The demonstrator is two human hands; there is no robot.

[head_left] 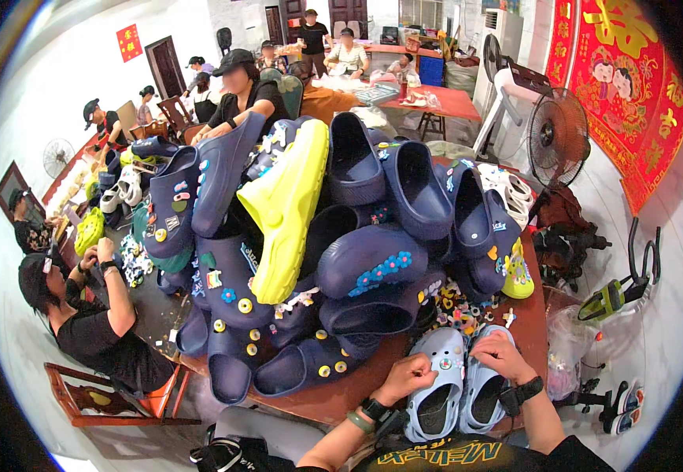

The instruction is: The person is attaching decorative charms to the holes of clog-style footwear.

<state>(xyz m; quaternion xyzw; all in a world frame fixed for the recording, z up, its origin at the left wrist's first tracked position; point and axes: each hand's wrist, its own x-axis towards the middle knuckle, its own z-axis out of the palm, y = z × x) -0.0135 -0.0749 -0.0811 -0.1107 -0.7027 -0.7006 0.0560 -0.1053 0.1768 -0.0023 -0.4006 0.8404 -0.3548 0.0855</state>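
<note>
Two light blue-grey clogs lie side by side at the table's near edge, toes pointing away from me. My left hand (pixel 408 376) is closed at the outer side of the left clog (pixel 445 370), its fingertips close to the upper; what they pinch, if anything, is too small to make out. A small round charm sits on that clog's upper. Over the front of the right clog (pixel 483 385) is my right hand (pixel 505 355), fingers bent together and pointing left; anything in them is hidden. Small colourful shoe charms (pixel 461 311) lie loose just beyond the toes.
A tall heap of navy clogs (pixel 373 263) fills the brown table (pixel 341 401), with a yellow-green clog (pixel 294 204) on top. A co-worker (pixel 97 330) sits at the left; another person (pixel 247 98) is behind the heap. A fan (pixel 558 134) stands at the right.
</note>
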